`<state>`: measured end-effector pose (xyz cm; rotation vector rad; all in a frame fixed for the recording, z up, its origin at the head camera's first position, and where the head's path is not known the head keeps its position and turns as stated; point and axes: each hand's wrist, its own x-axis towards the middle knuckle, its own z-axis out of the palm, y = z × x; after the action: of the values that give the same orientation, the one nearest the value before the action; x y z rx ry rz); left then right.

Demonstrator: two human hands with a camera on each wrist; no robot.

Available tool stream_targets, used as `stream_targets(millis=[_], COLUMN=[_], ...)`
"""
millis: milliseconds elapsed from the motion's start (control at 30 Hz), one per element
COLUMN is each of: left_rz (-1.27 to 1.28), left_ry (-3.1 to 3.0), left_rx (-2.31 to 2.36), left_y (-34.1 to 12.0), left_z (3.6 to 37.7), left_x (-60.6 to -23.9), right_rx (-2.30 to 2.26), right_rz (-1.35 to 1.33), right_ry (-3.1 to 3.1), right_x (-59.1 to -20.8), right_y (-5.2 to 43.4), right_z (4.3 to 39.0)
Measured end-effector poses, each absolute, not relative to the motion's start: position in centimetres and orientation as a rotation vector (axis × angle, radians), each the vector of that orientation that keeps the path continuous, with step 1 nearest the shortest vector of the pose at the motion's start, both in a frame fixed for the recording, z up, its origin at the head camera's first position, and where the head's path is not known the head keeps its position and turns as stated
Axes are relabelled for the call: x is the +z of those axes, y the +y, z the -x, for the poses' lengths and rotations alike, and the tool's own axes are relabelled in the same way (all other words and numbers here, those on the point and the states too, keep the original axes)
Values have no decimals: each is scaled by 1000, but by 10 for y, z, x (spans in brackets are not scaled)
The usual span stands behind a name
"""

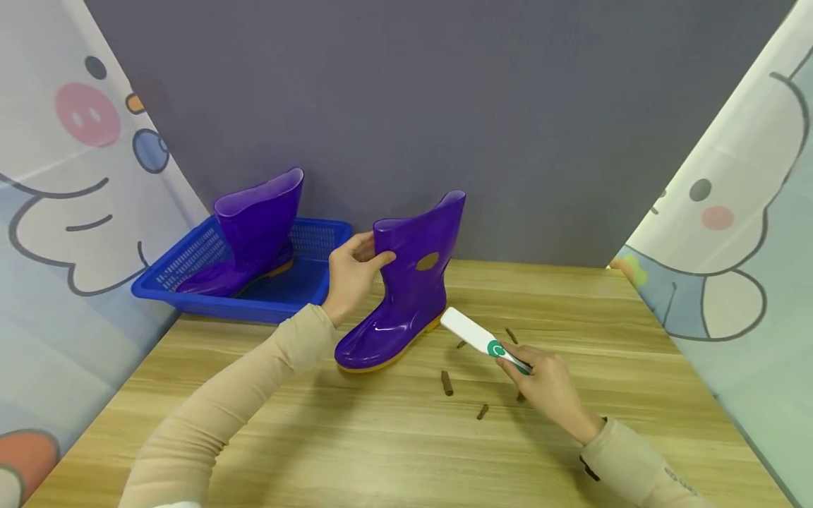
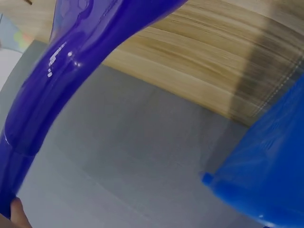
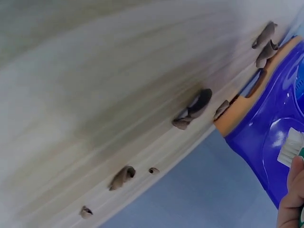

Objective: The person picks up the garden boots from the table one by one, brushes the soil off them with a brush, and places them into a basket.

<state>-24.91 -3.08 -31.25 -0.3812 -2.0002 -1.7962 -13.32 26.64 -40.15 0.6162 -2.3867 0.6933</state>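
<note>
A purple rain boot with a yellow sole stands on the wooden table, toe pointing left and toward me. My left hand grips the top front of its shaft, thumb on the outer side. On the shaft shows a brown patch. In my right hand is a white brush with a green mark, held by its handle just right of the boot's heel. The right wrist view shows its white bristles overlapping the boot. Several curled brown scraps lie below the brush.
A blue plastic basket stands at the back left, with a second purple boot upright in it. A grey panel rises behind the table. Curtains with cartoon animals hang at both sides.
</note>
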Motion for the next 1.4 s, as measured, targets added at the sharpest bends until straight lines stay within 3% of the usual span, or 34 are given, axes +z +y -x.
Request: stream_targets(millis=[467,767,1400], left_rz=[190,162,158], left_ry=[-1923,-1943,-1849], left_rx=[-2068,-2167,-2237], left_y=[-42,-34,-38], left_z=[267,264,267], left_x=[-317,-313,-309], right_rx=[949,956,807], right_rz=[-608,-771,-758], right_ry=[-2047,-1820,-1950], right_x=[-379,-372,-384], right_y=[230,193,199], right_z=[193,230,242])
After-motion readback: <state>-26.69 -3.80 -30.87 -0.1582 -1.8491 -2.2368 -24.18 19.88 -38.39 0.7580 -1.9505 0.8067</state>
